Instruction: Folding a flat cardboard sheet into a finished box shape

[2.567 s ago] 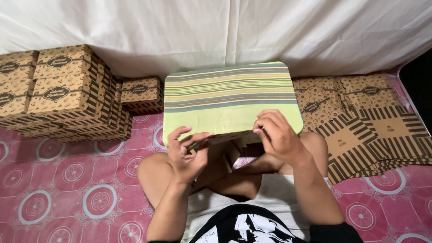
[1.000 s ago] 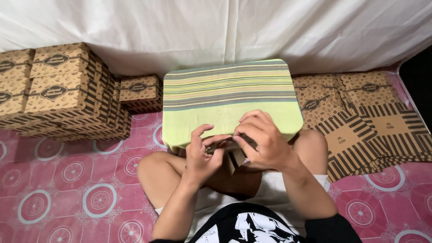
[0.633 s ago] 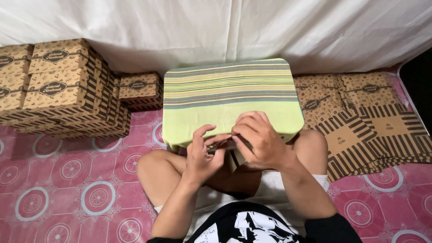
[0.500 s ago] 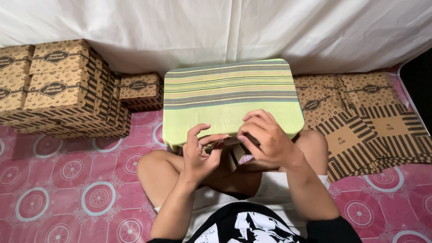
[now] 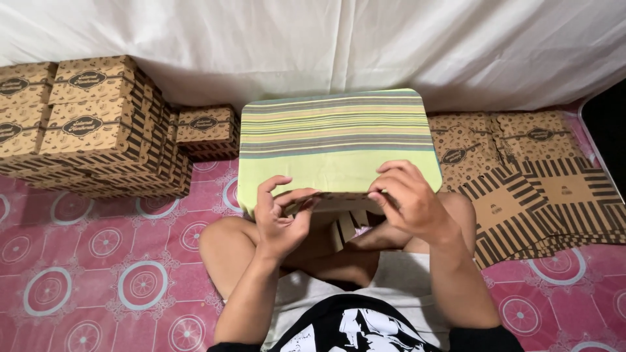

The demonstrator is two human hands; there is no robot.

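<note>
A: What had been altered just then?

B: The flat brown cardboard piece [image 5: 332, 203] was seen gripped by both hands at the near edge of the striped green cushion [image 5: 336, 146]. The left hand [image 5: 280, 218] was curled at about eight o'clock from the cushion's middle, thumb and fingers pinched on the card's left end. The right hand [image 5: 407, 202] was closed over the right end at about four o'clock.

A: And against half a second before?

B: The left hand had been lowered slightly and its fingers folded further in; the right hand had been shifted a little outward. From this it was judged that a fold or flap of the card was being pressed into shape, though the crease itself was hidden by the fingers.

A: Compared with the earliest picture?

B: There the hands had been set wider apart and more of the card was exposed between them. Since then they had been drawn together and the card was mostly covered.

A: What else was noted?

B: Stacked made-up boxes [image 5: 91, 124] were left at nine o'clock, a small box [image 5: 205, 130] beside them, and flat printed blanks [image 5: 535, 176] piled at three o'clock on the pink patterned mat [image 5: 98, 261]. None of these had been disturbed.
</note>
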